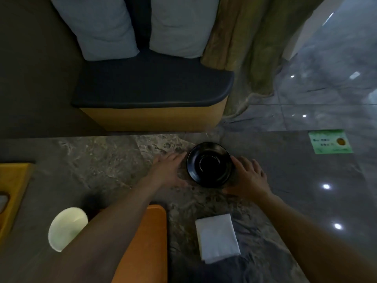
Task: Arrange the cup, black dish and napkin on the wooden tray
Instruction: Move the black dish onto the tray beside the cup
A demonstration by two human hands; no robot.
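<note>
In the head view, the black dish [209,164] is sitting on the grey stone tabletop [106,160] near its far edge, and both hands are flanking it. The left hand [170,170] is lying flat with its fingers spread just beside the dish's left rim, its grip apart and closed on nothing. The right hand [247,176] is resting against the dish's right rim with fingers loosely spread; whether its grip is actually pinching the rim cannot be told. The white folded napkin [217,237] is lying on the tabletop nearer the person, apart from the dish. The wooden tray [146,242] is sitting to the napkin's left, partly covered by the left forearm. The pale cup [66,228] is standing left of the tray. Beyond the tabletop, a bench seat [151,86] with two grey pillows [98,27] is showing.
</note>
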